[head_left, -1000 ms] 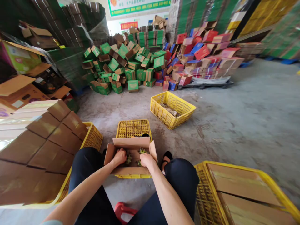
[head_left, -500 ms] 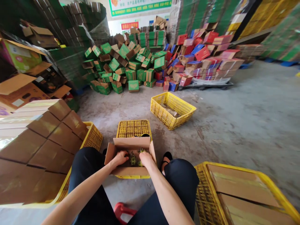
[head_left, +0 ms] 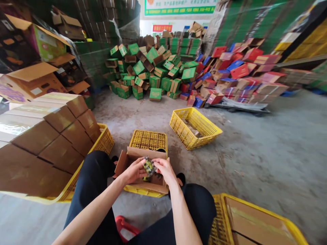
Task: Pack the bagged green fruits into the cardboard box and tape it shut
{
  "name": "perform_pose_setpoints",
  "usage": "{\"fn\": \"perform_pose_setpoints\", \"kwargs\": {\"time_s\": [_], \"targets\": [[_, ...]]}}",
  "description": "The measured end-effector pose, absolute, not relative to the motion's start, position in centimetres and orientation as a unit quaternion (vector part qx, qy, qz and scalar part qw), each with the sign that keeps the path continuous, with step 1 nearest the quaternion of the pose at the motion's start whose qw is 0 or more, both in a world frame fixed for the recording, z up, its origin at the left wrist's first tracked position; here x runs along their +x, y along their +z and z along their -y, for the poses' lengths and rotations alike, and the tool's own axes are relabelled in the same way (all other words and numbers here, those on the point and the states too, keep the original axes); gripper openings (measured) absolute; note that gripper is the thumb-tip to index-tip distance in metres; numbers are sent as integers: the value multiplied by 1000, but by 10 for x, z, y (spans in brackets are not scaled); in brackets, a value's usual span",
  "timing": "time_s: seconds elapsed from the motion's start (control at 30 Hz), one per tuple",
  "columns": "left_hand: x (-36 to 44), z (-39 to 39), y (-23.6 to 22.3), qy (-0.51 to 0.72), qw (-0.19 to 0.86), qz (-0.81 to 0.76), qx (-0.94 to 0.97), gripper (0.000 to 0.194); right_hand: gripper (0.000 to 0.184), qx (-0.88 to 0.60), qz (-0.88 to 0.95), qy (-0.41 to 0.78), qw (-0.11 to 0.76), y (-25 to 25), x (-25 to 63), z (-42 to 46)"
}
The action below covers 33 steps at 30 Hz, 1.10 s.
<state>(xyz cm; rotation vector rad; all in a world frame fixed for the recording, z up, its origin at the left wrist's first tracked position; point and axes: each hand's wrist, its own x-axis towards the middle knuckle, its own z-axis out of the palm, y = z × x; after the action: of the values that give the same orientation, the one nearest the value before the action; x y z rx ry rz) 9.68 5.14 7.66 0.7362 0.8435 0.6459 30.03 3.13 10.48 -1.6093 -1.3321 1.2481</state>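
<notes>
Between my hands, above an open cardboard box [head_left: 122, 164], is a small clear plastic packet [head_left: 149, 166] with yellow-green, dark-spotted contents whose kind I cannot make out. My left hand [head_left: 136, 170] has its fingers closed on the packet's left side. Pinching its right edge is my right hand [head_left: 163, 169]. Part of another yellow-green piece [head_left: 146, 179] shows in the box below the packet; my hands hide much of the inside. The box rests on an upturned yellow crate [head_left: 149, 139] between my knees.
A yellow basket [head_left: 206, 127] with scraps inside stands ahead to the right. Closed cartons [head_left: 63, 149] fill a crate at my left; another carton-filled crate [head_left: 224, 217] is at my right. A red stool [head_left: 125, 226] is below me. Green boxes [head_left: 155, 93] are heaped beyond.
Both hands were down inside the box, apart, over the yellow-green pieces. They have come up and together, now holding one packet between them. The view has turned slightly left.
</notes>
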Motion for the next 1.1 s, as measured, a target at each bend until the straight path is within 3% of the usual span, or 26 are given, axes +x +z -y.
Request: {"fn": "perform_pose_setpoints", "kwargs": {"time_s": [0.13,0.33,0.6,0.87,1.1], "targets": [[101,-46,75,373,766,-429,299,66,54,-598,484,508,387,110,298,-31],[113,-40,76,456,707,-461,283,70,64,-530,422,630,379,124,291,-26],[116,-21,88,532,723,-384,215,100,71,-550,438,611,363,129,291,-28],[99,-18,111,486,737,-396,255,62,54,-545,556,535,329,127,298,-21],[101,-19,110,523,716,-415,203,56,60,-560,447,539,443,122,289,-25]]}}
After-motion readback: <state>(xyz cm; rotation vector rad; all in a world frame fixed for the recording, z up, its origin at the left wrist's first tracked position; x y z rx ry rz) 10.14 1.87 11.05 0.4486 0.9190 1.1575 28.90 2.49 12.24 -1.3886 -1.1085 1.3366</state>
